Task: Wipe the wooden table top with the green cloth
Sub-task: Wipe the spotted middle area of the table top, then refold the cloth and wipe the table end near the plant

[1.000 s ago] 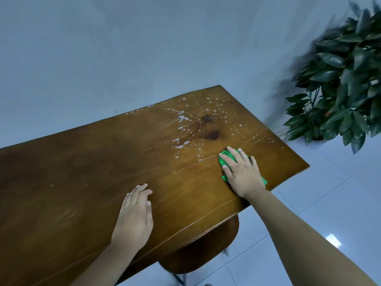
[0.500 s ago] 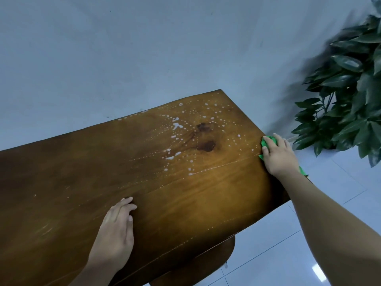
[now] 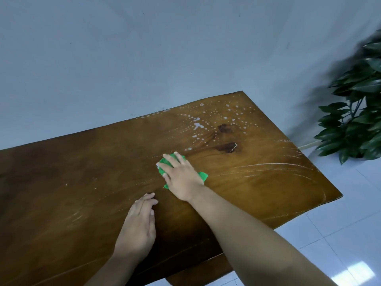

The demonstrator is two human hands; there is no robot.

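While the right hand (image 3: pixel 182 176) presses the green cloth (image 3: pixel 203 175) under straight, slightly spread fingers (image 3: pixel 179 156) just left of the dark knot (image 3: pixel 226 147) in the wooden table top (image 3: pixel 257 182), the left hand (image 3: pixel 138 228) lies flat nearer the front edge, fingers straight and together.

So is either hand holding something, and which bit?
Right hand presses flat on the middle of the green cloth, fingers straight, no grip. Left hand rests bare on the table.

A: Premises type?
B: Indoor room, home or office; cannot tell which.
A: Grounds?
B: Plain pale wall (image 3: pixel 144 58), glossy white floor tiles (image 3: pixel 340 234) reflecting a light, leafy plant (image 3: pixel 354 124) in the corner, one wooden table (image 3: pixel 61 193) set against the wall.
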